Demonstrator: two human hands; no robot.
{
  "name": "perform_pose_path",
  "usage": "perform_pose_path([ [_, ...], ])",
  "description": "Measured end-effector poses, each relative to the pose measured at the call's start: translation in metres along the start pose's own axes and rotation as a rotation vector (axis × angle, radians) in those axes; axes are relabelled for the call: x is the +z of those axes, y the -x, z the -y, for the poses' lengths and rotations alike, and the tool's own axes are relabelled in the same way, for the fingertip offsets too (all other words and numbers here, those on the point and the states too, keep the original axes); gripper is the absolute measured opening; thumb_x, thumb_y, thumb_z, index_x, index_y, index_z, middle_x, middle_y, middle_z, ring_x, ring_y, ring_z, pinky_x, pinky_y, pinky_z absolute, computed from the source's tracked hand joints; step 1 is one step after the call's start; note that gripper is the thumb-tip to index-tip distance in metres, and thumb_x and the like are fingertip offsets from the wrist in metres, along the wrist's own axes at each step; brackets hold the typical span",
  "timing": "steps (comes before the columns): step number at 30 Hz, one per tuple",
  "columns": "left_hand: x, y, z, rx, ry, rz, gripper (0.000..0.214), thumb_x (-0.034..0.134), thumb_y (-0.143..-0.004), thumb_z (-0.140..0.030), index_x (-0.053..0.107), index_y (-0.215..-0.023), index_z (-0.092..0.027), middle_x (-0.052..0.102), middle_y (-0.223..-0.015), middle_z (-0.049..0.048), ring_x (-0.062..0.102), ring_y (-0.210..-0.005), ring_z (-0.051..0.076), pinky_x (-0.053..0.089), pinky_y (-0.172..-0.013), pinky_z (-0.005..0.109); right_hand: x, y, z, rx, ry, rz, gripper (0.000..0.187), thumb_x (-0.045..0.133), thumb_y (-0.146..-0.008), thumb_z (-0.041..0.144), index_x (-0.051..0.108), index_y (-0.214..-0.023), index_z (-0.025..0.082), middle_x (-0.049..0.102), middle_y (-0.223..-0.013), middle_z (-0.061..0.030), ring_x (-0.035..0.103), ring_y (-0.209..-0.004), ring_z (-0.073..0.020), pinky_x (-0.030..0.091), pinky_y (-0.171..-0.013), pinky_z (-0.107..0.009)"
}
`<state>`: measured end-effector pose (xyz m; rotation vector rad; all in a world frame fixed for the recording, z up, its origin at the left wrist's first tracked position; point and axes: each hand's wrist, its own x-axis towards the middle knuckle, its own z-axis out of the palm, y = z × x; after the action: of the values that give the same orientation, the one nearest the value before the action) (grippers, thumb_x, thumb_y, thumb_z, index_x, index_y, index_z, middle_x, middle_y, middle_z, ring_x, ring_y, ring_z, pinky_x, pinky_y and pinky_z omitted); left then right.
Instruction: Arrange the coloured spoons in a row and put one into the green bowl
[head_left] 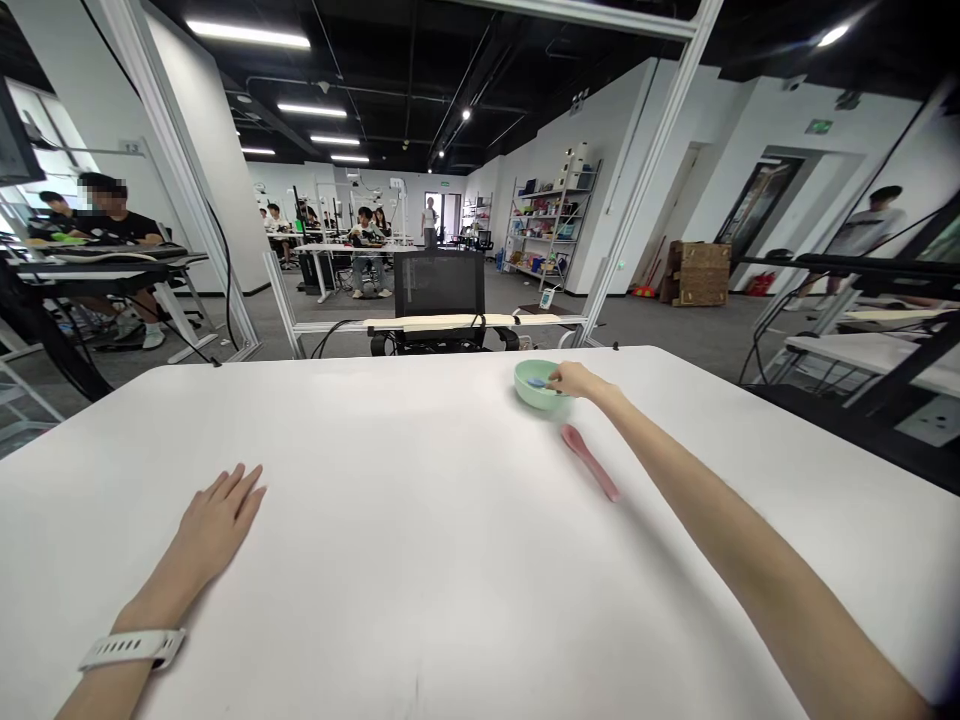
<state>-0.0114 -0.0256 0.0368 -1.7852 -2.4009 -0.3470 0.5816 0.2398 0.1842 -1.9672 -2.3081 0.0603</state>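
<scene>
Looks like an open-plan office or lab. Seen beyond the right hand [576,379]: loaded shelving [553,192]. Noted past the left hand [215,520]: seated people [120,228], desks [358,247], metal framing [184,175], strip lights [247,35] overhead.

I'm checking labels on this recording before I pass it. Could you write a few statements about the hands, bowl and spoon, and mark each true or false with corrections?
1. The right hand is at the bowl. True.
2. The pink spoon lies inside the bowl. False: it lies on the table, outside the bowl.
3. Something blue shows inside the bowl. True.
4. The left hand grips the pink spoon. False: it is palm down, well apart from the spoon.
5. A white band is on the left wrist. True.
</scene>
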Motion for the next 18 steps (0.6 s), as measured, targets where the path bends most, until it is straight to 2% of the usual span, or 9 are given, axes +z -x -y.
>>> perform_pose_path([
  [3, 0.000, 0.001, 0.000, 0.000, 0.019, -0.001, 0.074, 0.026, -0.101, -0.049, 0.057, -0.158, -0.014, 0.054, -0.169, 0.0171, 0.046, -0.160, 0.038, 0.039, -0.128, 0.058, -0.007, 0.023, -0.011, -0.010, -0.007, -0.106, 0.021, 0.064, -0.099, 0.024, 0.078, -0.108, 0.012, 0.082, -0.104, -0.0190, 0.076, -0.099, -0.0294, 0.051, -0.082, -0.031],
  [5, 0.000, 0.002, 0.001, -0.002, 0.020, 0.001, 0.073, 0.026, -0.101, -0.049, 0.056, -0.159, -0.014, 0.054, -0.169, 0.0170, 0.045, -0.160, 0.038, 0.038, -0.128, 0.057, -0.007, 0.047, -0.020, -0.025, -0.057, -0.167, 0.020, 0.060, -0.102, 0.027, 0.073, -0.110, 0.014, 0.082, -0.108, -0.0188, 0.076, -0.099, -0.0293, 0.050, -0.081, -0.030],
  [10, 0.001, 0.002, 0.002, 0.010, 0.021, 0.025, 0.079, 0.019, -0.103, -0.051, 0.052, -0.161, -0.009, 0.050, -0.171, 0.0201, 0.042, -0.162, 0.040, 0.036, -0.129, 0.058, 0.020, 0.123, -0.029, 0.049, -0.259, -0.149, 0.016, 0.058, -0.102, 0.037, 0.064, -0.100, 0.022, 0.079, -0.093, -0.0102, 0.070, -0.073, -0.0222, 0.044, -0.065, -0.029],
  [13, 0.001, 0.002, 0.003, 0.005, 0.025, 0.036, 0.080, 0.018, -0.103, -0.052, 0.051, -0.161, -0.008, 0.049, -0.172, 0.0211, 0.042, -0.162, 0.041, 0.035, -0.130, 0.059, 0.045, 0.160, -0.025, 0.125, -0.337, -0.126, 0.025, 0.059, -0.100, 0.047, 0.057, -0.089, 0.025, 0.073, -0.073, -0.0060, 0.066, -0.065, -0.0221, 0.041, -0.062, -0.030],
  [15, 0.001, 0.001, 0.003, 0.005, 0.030, 0.032, 0.080, 0.019, -0.103, -0.052, 0.052, -0.161, -0.008, 0.049, -0.171, 0.0219, 0.042, -0.161, 0.041, 0.035, -0.129, 0.060, 0.058, 0.175, -0.021, 0.175, -0.379, -0.110, 0.030, 0.060, -0.098, 0.052, 0.052, -0.084, 0.027, 0.067, -0.065, -0.0037, 0.063, -0.062, -0.0223, 0.040, -0.062, -0.031],
  [18, 0.000, 0.001, 0.001, 0.009, 0.028, 0.011, 0.077, 0.020, -0.104, -0.051, 0.055, -0.159, -0.009, 0.052, -0.170, 0.0212, 0.044, -0.160, 0.041, 0.037, -0.128, 0.060, 0.069, 0.183, -0.018, 0.229, -0.394, -0.105, 0.033, 0.064, -0.095, 0.053, 0.048, -0.080, 0.028, 0.068, -0.068, -0.0045, 0.063, -0.062, -0.0225, 0.040, -0.061, -0.032],
])
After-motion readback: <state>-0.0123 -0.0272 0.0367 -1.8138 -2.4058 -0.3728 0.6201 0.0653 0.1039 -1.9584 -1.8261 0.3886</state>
